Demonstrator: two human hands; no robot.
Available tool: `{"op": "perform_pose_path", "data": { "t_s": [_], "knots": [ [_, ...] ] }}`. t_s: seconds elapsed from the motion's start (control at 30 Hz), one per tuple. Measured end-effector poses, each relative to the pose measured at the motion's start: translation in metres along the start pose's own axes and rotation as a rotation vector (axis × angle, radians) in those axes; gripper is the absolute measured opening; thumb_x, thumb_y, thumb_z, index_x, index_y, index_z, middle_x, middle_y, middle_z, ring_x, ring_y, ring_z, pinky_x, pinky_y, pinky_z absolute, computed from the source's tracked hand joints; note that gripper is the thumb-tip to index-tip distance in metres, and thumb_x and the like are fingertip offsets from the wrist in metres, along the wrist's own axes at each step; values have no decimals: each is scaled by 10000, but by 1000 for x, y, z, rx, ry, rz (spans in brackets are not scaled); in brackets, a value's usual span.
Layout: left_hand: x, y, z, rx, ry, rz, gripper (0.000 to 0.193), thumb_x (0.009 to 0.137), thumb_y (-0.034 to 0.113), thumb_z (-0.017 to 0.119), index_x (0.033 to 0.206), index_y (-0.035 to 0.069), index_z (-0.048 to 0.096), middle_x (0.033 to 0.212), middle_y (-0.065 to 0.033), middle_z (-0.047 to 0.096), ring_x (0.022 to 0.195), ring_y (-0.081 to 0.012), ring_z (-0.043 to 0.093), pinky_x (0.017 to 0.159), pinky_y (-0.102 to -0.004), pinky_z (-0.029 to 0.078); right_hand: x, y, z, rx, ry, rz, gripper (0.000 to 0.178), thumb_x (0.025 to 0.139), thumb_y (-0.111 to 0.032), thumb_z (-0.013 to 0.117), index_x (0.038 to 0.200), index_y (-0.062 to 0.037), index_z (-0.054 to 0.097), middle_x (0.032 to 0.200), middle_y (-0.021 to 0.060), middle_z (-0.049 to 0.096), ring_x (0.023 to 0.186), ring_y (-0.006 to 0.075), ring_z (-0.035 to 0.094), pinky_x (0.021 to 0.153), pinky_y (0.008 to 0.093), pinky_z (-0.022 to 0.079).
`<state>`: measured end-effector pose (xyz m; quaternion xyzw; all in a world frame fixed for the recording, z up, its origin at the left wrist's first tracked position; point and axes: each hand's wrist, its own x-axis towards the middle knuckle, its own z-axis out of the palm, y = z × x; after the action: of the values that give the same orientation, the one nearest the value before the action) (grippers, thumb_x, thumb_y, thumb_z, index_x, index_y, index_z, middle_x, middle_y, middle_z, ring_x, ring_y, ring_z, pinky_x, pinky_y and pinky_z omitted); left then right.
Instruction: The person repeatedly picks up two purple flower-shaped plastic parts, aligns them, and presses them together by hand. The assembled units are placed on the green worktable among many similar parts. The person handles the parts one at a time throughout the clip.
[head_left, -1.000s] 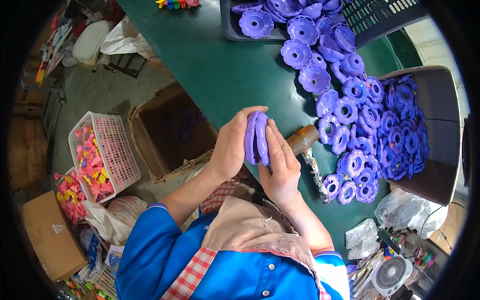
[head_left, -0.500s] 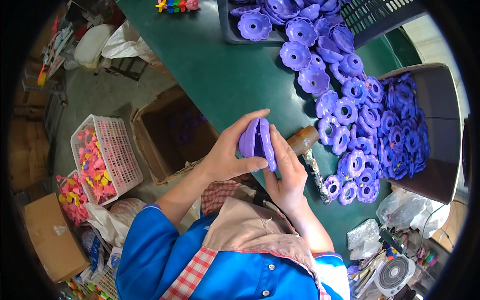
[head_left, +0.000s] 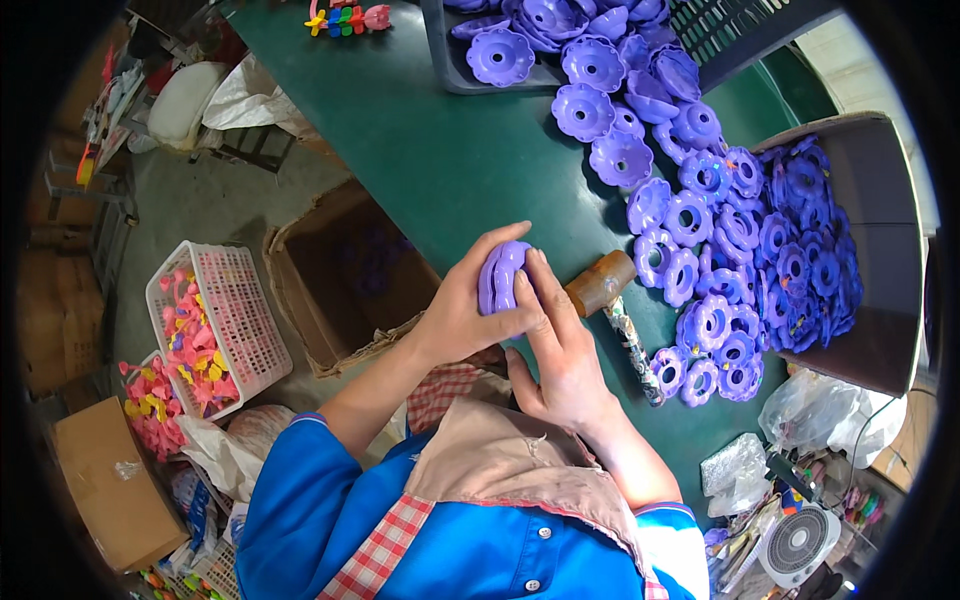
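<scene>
Two purple scalloped plastic flower pieces [head_left: 497, 280] are held face to face, with a thin seam showing between them. My left hand [head_left: 458, 312] grips them from the left, its fingers behind and its thumb across the front. On the other side my right hand [head_left: 567, 362] presses its fingers against the pieces, its thumb lower down. The hands partly hide the pieces. Just right of my right hand a mallet [head_left: 600, 284] with a patterned handle lies on the green table [head_left: 420, 130]. Beyond it are purple flower-shaped rings [head_left: 690, 220] and purple flower-shaped cups [head_left: 583, 112].
A dark plastic crate [head_left: 450, 70] of cups stands at the back. At right, a tipped cardboard box [head_left: 880, 240] spills rings. An open carton [head_left: 320, 290] sits left of the table, near a white basket [head_left: 250, 320] of pink and yellow parts. A small fan [head_left: 800, 545] is at lower right.
The two purple pieces, gaping apart at the lower side before, are now closed together. My right hand has shifted its fingers onto the front, and its thumb has come into view lower down.
</scene>
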<state>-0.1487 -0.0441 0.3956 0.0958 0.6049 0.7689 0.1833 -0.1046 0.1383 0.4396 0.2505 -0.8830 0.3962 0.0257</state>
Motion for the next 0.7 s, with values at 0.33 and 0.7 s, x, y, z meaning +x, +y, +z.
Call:
{"op": "perform_pose_path", "data": {
  "t_s": [0.33, 0.7],
  "knots": [
    [32, -34, -10, 1137, 90, 344, 1104, 593, 316, 1008, 1562, 118, 518, 1379, -162, 542, 1267, -397, 538, 1082, -497, 455, -83, 83, -26, -433, 127, 465, 455, 903, 6, 740, 1343, 4, 626, 1131, 210, 652, 894, 370, 655, 779, 448, 543],
    [17, -74, 1, 1174, 478, 327, 1084, 533, 439, 1019, 1423, 40, 548, 1372, -159, 560, 1328, -387, 503, 1139, -556, 353, -39, 57, 3, 21, 151, 498, 493, 1055, -110, 697, 1491, 69, 554, 844, 112, 754, 711, 133, 692, 670, 297, 550]
  ]
}}
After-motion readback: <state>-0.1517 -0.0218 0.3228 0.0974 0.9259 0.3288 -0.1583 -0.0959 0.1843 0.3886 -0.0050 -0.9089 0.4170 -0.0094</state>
